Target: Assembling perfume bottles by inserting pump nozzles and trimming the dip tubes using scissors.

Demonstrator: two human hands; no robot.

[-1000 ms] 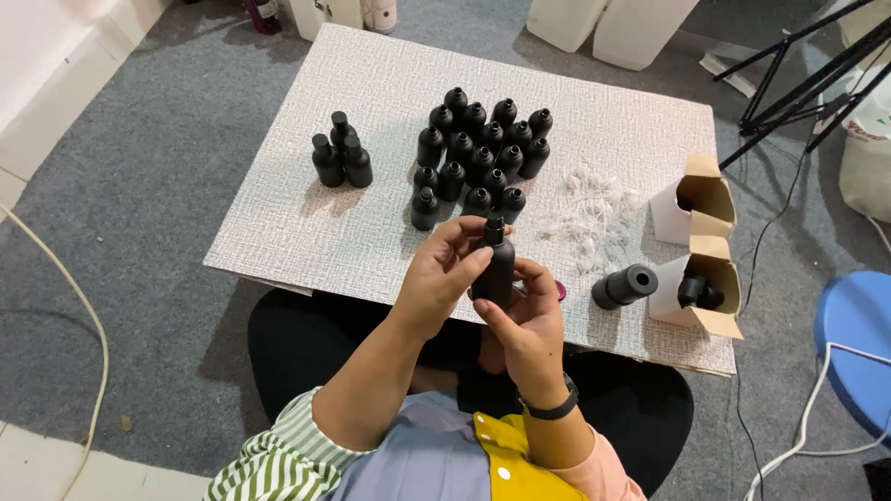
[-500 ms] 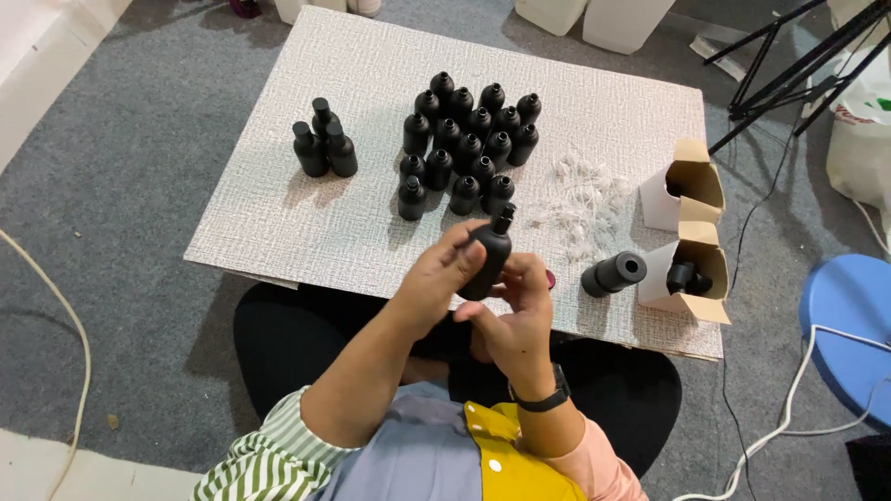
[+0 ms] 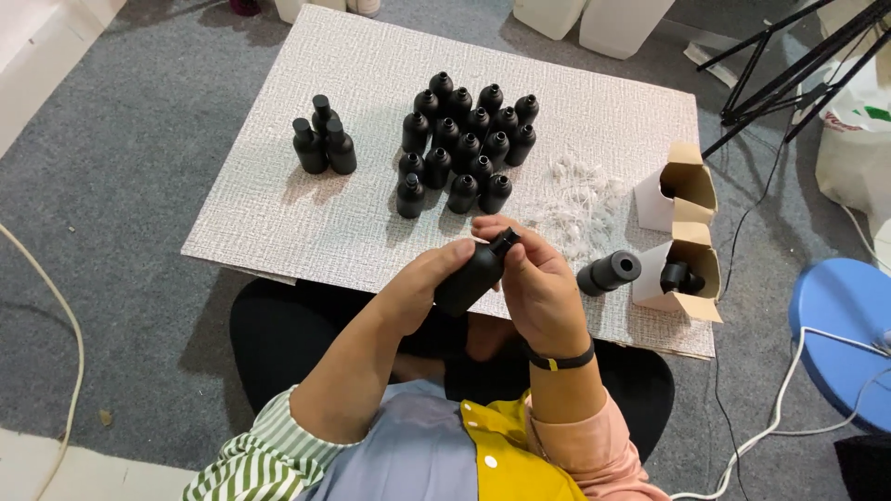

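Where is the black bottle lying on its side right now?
In the head view, the black bottle on its side lies on the white board at the right, between the right hand and the nearer open cardboard box.

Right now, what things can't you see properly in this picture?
Head view only:
- Neck of the black bottle: the right hand covers it, so whether a cap is on cannot be told.
- Inside of the upper cardboard box: hidden by its flap.
- White bits on the board: too small to tell what they are.
- Blue stool: cut off by the right edge.
- Left hand: palm hidden behind the bottle.
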